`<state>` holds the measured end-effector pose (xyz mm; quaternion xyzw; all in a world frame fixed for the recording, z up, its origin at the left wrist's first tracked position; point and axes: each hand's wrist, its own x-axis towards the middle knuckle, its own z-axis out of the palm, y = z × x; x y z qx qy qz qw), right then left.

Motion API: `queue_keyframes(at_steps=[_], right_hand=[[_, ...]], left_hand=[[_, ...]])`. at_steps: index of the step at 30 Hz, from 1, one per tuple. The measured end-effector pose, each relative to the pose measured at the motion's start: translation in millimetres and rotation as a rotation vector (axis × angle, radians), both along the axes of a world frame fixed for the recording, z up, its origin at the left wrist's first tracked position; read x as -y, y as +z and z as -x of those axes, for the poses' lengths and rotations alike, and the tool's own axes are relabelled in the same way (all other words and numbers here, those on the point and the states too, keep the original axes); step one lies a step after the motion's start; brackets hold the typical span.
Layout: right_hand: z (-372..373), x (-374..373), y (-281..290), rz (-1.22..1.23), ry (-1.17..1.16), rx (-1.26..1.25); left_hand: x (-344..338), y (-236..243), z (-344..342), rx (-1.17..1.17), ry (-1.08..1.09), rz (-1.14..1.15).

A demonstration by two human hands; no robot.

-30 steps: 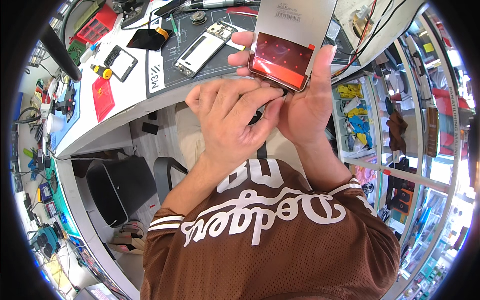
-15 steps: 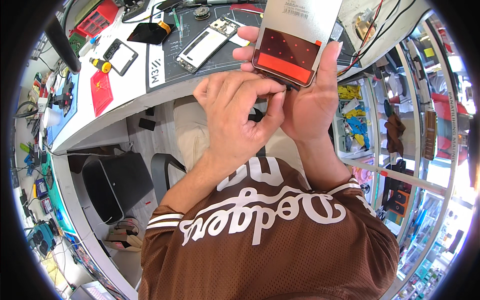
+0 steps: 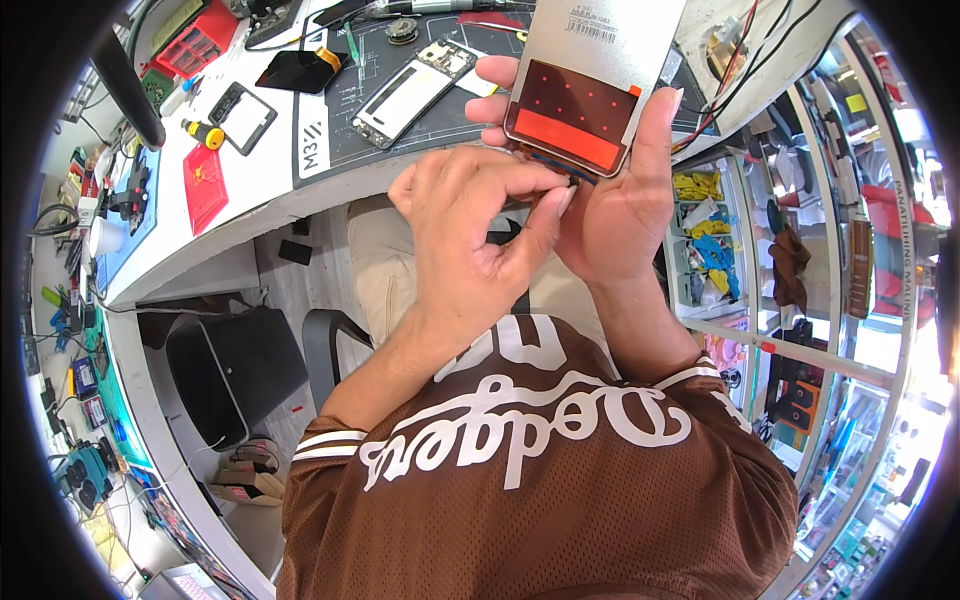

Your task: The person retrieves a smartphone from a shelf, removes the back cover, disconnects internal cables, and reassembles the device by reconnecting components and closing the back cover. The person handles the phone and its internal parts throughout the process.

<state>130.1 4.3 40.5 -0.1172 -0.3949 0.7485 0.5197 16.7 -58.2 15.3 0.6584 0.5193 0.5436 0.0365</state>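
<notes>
**Panel held up, fingers at its lower edge**

My right hand (image 3: 620, 200) holds a flat panel (image 3: 590, 80) up in front of me, above the near edge of the table (image 3: 250, 195). Fingers wrap behind its left side and the thumb runs up its right side, so the hand is clamped on the panel. The panel is silvery at the top, with a dark red part and a bright orange-red strip (image 3: 565, 138) along its lower end.

My left hand (image 3: 470, 240) sits just under that lower end, touching my right palm. Its thumb and forefinger are pressed together at the panel's bottom edge, the other fingers curled in; whatever they pinch there is too small to make out.

On the dark mat (image 3: 400, 125) beyond my hands lie a phone frame (image 3: 410, 90) and a black screen (image 3: 300, 70) with an orange flex. Left of the mat, on the white table, are a small black frame (image 3: 240, 115), a yellow-handled screwdriver (image 3: 203, 133) and a red card (image 3: 205, 185). A black bin (image 3: 235, 370) stands on the floor under the table. To my right, a shelf (image 3: 710, 240) holds yellow and blue packets. My brown shirt (image 3: 540, 470) with white lettering fills the lower part of the view.
</notes>
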Motion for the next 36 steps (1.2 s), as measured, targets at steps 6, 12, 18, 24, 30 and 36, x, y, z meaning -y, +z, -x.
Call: queue_keyframes(at_steps=[6,12,18,24,30,36], right_hand=[[0.0,-1.8,0.8,-0.057,-0.022,-0.004],[1.5,0.9,1.6,-0.037,-0.044,-0.05],[-0.2,-0.1,-0.7,-0.056,-0.05,-0.045],[0.5,0.3,-1.9,-0.062,-0.031,-0.058],[1.3,1.0,0.4,-0.063,-0.04,-0.035],[0.5,0.2,1.2,-0.081,-0.041,-0.05]], left_hand=[[-3.2,-8.4,1.3,-0.18,0.134,-0.183],[-4.4,-6.3,4.4,-0.217,0.119,-0.187],[-2.9,-3.0,6.7,-0.219,0.075,-0.169],[-4.7,-3.3,6.8,-0.265,0.1,-0.216],[-7.0,-2.5,3.8,-0.267,0.134,-0.25],[-7.5,-1.8,0.2,-0.204,0.127,-0.208]])
